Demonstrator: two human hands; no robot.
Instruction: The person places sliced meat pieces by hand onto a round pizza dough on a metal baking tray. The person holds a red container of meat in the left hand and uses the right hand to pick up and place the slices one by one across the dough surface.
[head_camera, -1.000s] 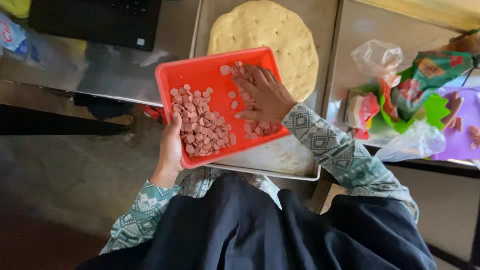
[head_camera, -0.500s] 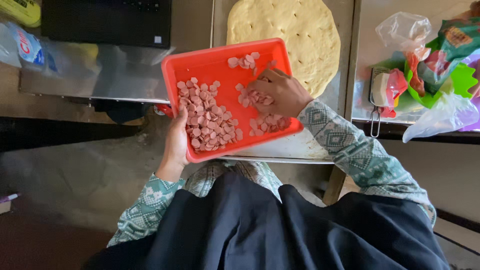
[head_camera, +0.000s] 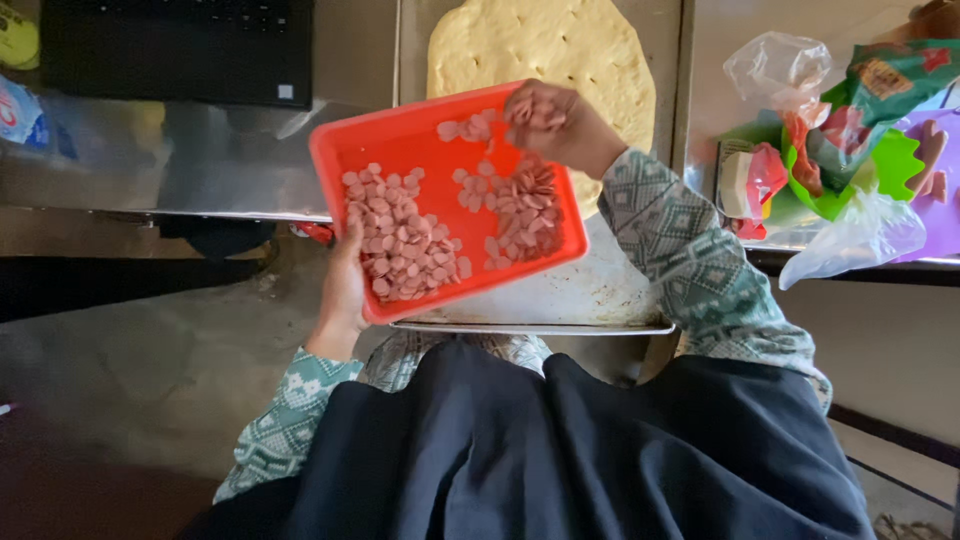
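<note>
We've got the red tray (head_camera: 420, 150) of pink sausage slices (head_camera: 405, 240) tilted over the metal baking pan (head_camera: 600, 295), our left hand (head_camera: 345, 285) gripping its near edge. Right hand (head_camera: 545, 115) is bunched around a few slices at the far rim, right beside the dough round (head_camera: 545, 50). Bags (head_camera: 850, 150) crowd the right side.

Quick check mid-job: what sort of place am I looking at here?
Probably a small food-prep or pizza-making kitchen: a flat round of dough lies on a metal tray on a steel counter, and a red tray holds sliced sausage.
</note>
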